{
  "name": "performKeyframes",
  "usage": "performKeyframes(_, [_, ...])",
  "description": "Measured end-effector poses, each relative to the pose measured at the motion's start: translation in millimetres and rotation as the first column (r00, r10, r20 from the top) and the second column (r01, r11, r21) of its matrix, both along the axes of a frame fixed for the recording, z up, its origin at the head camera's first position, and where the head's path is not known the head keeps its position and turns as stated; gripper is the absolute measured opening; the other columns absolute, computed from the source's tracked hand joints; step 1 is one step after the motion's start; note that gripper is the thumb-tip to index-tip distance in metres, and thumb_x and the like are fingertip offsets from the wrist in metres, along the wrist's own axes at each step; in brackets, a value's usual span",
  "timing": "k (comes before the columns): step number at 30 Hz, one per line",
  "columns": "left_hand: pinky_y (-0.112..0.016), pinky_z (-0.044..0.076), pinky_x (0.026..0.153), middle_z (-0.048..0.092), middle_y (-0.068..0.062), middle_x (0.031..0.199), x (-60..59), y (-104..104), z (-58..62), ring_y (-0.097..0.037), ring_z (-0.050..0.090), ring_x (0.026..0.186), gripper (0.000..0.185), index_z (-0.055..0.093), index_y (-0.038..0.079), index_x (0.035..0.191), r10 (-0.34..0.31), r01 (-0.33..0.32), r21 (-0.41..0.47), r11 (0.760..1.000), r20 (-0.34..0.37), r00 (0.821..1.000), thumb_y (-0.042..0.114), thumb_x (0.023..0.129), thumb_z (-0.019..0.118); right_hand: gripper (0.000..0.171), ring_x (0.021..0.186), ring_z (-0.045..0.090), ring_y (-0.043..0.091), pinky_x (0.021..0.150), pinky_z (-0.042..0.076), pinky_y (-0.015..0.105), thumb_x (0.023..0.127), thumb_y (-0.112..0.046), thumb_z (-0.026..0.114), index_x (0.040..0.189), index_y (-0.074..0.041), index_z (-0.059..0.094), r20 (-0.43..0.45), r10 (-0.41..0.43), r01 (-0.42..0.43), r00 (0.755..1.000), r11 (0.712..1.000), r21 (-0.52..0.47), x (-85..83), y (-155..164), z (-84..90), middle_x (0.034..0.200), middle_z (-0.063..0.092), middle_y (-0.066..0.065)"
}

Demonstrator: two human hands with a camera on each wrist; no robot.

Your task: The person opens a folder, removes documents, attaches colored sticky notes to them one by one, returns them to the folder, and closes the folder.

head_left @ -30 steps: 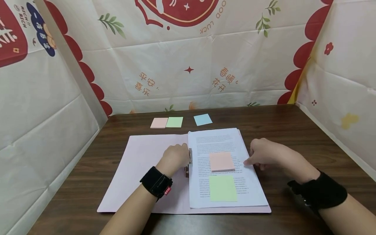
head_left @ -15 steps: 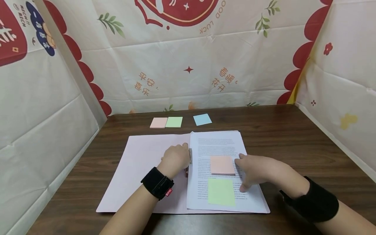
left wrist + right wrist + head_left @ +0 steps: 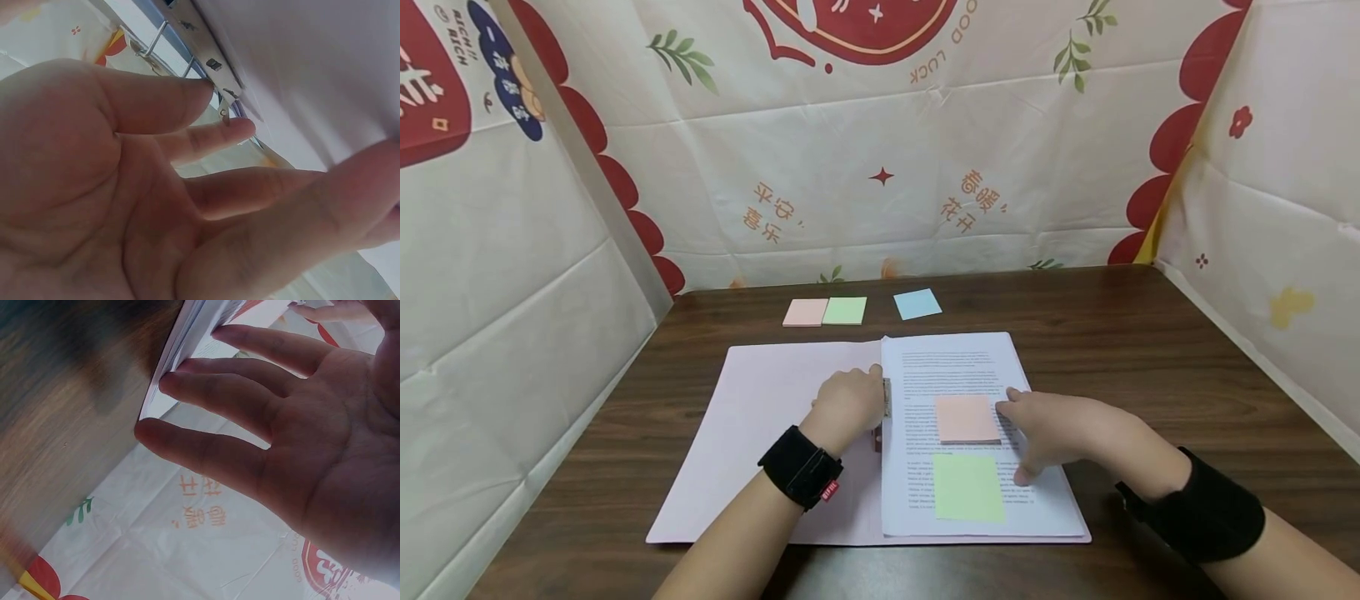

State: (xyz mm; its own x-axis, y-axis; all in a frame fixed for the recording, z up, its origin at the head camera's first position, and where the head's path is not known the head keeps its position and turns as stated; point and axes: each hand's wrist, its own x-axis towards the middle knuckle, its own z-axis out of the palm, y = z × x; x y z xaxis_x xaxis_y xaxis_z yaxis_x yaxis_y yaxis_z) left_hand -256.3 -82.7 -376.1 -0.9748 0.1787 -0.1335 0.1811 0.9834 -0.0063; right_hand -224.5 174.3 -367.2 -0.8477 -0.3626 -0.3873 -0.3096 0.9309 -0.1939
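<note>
Right hand: the right hand [image 3: 1060, 429] lies on the paper stack [image 3: 970, 367], fingers spread and nearly straight; the fingertips [image 3: 172, 381] press on the edge of the sheets, and nothing is pinched.
Left hand: the left hand [image 3: 847, 406] is at the metal clip [image 3: 209, 59] in the fold of the folder [image 3: 767, 433]; the thumb tip touches the clip, the other fingers are relaxed and hold nothing.
Paper stack: it lies flat on the right half of the open folder, beside the clip.
Notes on the stack: an orange note [image 3: 967, 418] is just beside the right hand, and a green note [image 3: 967, 488] is below it.
Table: the folder lies on a dark wooden table [image 3: 1150, 333].
Far pads: three note pads [image 3: 844, 310], orange, green and blue, lie behind the folder, well apart from the hands.
</note>
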Motion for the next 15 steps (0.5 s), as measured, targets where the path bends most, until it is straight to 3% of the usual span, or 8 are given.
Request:
performKeyframes(3, [-0.033, 0.050, 0.056, 0.067, -0.013, 0.079, 0.1, -1.2, 1.9, -0.024, 0.060, 0.066, 0.038, 0.060, 0.000, 0.141, -0.005, 0.005, 0.003, 1.000, 0.007, 1.000, 0.016, 0.106, 0.059, 0.101, 0.151, 0.041, 0.056, 0.119, 0.039, 0.069, 0.070, -0.029, 0.100, 0.152, 0.004, 0.052, 0.013, -0.002, 0.002, 1.000, 1.000, -0.010, -0.2, 0.3, 0.0, 0.164, 0.039, 0.035])
performKeyframes(6, [-0.031, 0.043, 0.053, 0.061, -0.011, 0.075, -1.9, -2.9, 4.5, -0.021, 0.054, 0.062, 0.041, 0.055, -0.001, 0.144, -0.007, 0.006, 0.031, 1.000, 0.040, 0.999, 0.015, 0.107, 0.056, 0.100, 0.150, 0.042, 0.056, 0.118, 0.040, 0.069, 0.069, -0.029, 0.100, 0.151, 0.004, 0.053, 0.008, 0.003, -0.003, 1.000, 1.000, -0.010, -0.6, 0.8, -0.5, 0.164, 0.040, 0.035])
performKeyframes(11, [-0.034, 0.046, 0.058, 0.058, -0.011, 0.076, -7.6, -9.7, 10.9, -0.022, 0.054, 0.064, 0.041, 0.049, 0.002, 0.149, -0.004, -0.011, 0.108, 0.994, 0.133, 0.991, 0.012, 0.109, 0.049, 0.101, 0.149, 0.044, 0.055, 0.116, 0.042, 0.069, 0.068, -0.031, 0.100, 0.151, 0.003, 0.053, 0.002, 0.006, -0.006, 1.000, 1.000, -0.004, -0.7, 1.3, -0.7, 0.163, 0.041, 0.034])
performKeyframes(15, [-0.036, 0.046, 0.062, 0.061, -0.010, 0.080, -9.5, -17.5, 20.3, -0.023, 0.056, 0.068, 0.039, 0.052, 0.007, 0.147, -0.030, 0.008, 0.135, 0.991, 0.162, 0.986, 0.009, 0.108, 0.048, 0.101, 0.150, 0.044, 0.054, 0.116, 0.042, 0.070, 0.068, -0.031, 0.100, 0.152, 0.002, 0.053, 0.004, 0.001, -0.001, 1.000, 1.000, -0.003, -0.5, 1.2, 0.1, 0.164, 0.041, 0.034])
